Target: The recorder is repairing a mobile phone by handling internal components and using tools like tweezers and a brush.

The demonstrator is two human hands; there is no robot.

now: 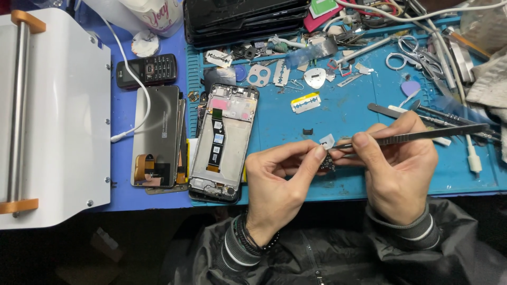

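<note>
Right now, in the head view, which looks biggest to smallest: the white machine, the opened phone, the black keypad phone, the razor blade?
1. white machine
2. opened phone
3. black keypad phone
4. razor blade
All lie on the bench at similar distances, so the order seems safe.

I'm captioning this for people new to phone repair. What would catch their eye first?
At centre, the left hand pinches a small dark part while the right hand works on it with tweezers. Just left lies an opened phone on the blue mat, its insides bared.
</note>
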